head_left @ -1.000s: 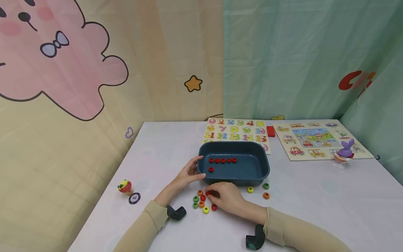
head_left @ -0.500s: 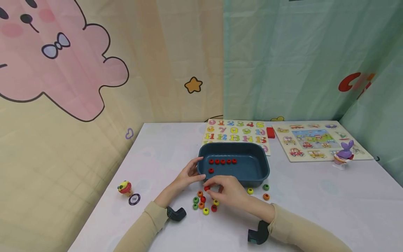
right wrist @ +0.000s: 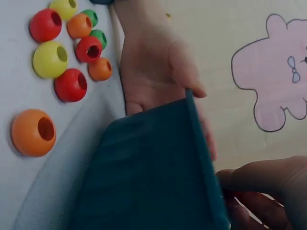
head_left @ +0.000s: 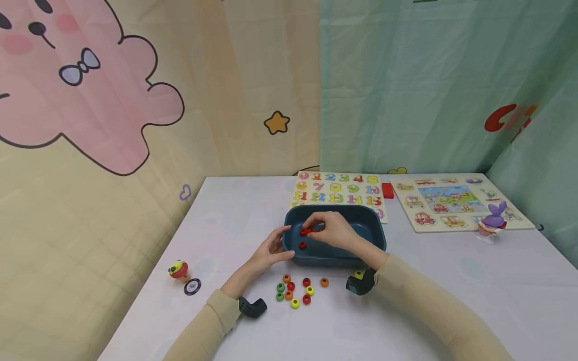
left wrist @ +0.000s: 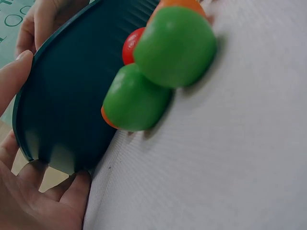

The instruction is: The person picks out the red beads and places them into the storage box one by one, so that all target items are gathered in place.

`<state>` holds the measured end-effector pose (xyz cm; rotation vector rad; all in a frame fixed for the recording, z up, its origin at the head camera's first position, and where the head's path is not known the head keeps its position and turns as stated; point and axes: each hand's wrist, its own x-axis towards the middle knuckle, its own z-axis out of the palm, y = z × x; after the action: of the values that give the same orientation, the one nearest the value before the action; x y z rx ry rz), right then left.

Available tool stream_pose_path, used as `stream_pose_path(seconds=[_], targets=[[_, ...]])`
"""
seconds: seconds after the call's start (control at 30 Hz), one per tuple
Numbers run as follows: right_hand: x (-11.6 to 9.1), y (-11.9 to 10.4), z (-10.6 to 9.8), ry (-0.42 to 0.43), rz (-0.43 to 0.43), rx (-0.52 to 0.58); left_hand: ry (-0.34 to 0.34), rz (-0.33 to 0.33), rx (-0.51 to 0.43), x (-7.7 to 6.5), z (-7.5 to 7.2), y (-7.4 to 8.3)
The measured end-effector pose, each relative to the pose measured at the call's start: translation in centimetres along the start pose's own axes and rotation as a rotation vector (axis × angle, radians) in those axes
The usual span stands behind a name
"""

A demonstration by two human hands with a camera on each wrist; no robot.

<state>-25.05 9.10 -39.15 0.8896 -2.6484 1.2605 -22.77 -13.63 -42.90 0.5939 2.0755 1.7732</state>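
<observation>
I have my right hand (head_left: 335,231) over the dark blue tray's (head_left: 331,261) left half, fingers narrowed, apparently pinching a red bead (right wrist: 229,194); the lone red bead (head_left: 302,245) lies just on their near side, while my left hand (head_left: 267,252) grips the tray's left end.

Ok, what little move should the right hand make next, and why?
Perhaps the right hand should set its pinched red bead beside the lone bead: it's over the tray, the left hand holds the tray's edge, and the lone bead sits in front of other red beads.
</observation>
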Motion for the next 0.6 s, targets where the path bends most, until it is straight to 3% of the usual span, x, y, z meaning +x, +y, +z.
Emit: stream_pose_path(seconds=[0.23, 0.6], targets=[[0.7, 1.6, 1.5, -0.063, 0.144, -0.145, 0.006, -0.008, -0.004, 0.1, 0.1, -0.1], [1.0, 2.0, 2.2, -0.162, 0.195, -0.192, 0.011, 0.012, 0.013, 0.0, 0.1, 0.0]])
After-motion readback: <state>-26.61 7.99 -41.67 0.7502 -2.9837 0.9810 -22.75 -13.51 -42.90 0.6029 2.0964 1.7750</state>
